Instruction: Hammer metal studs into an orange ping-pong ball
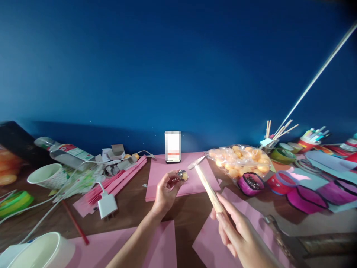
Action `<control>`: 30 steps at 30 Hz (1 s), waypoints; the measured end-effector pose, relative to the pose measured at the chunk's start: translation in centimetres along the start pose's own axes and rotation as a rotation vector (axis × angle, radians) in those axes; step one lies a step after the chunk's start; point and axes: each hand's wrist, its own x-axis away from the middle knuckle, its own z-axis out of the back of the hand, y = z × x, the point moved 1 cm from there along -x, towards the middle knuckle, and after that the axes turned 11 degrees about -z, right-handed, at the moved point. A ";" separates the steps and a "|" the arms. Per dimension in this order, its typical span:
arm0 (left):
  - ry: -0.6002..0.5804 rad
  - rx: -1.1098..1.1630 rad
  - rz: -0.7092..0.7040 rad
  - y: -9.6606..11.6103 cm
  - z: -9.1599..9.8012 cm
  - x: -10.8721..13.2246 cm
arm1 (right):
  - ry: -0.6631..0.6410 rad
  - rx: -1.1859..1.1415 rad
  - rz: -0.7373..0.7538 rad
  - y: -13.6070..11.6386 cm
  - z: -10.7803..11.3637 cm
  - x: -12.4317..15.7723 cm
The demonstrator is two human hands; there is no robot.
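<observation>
My left hand pinches a small yellow-orange ball, partly covered with dark, shiny bits, above a stack of pink paper. In my right hand is a small hammer, gripped by its pale wooden handle. The hammer's metal head points up and left, to the right of the ball and apart from it. Beyond the hammer lies a clear plastic bag of orange balls. In front of the bag stands a purple bowl of small, dark metallic pieces, too small to name.
A phone leans upright against the blue wall. At left are a plastic bottle, paper cups, pink strips, a white charger and cables. At right are magenta bowls, a red cup and pens.
</observation>
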 end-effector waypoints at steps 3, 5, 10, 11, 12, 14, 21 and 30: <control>-0.016 -0.032 -0.028 0.0 0.0 -0.1 | 0.006 0.005 0.006 0.1 0.1 0.0; -0.016 -0.038 -0.026 0.1 -0.1 -0.1 | 0.010 0.007 0.008 0.1 0.1 0.0; 0.010 0.024 0.069 0.4 -0.2 0.0 | -0.002 0.012 0.024 -0.1 -0.1 0.1; 0.009 0.032 0.075 0.5 -0.2 0.0 | -0.002 0.012 0.027 -0.1 -0.1 0.2; 0.005 0.035 0.077 0.6 -0.2 0.1 | -0.003 0.011 0.028 -0.2 -0.1 0.2; -0.009 0.032 0.080 0.7 -0.3 0.1 | -0.012 0.008 0.026 -0.2 -0.2 0.2; -0.045 0.019 0.085 0.7 -0.1 -0.1 | -0.017 0.042 0.009 -0.3 0.0 0.4; 0.021 0.111 0.204 0.0 0.6 -0.4 | -0.055 0.127 0.048 0.4 -0.3 0.0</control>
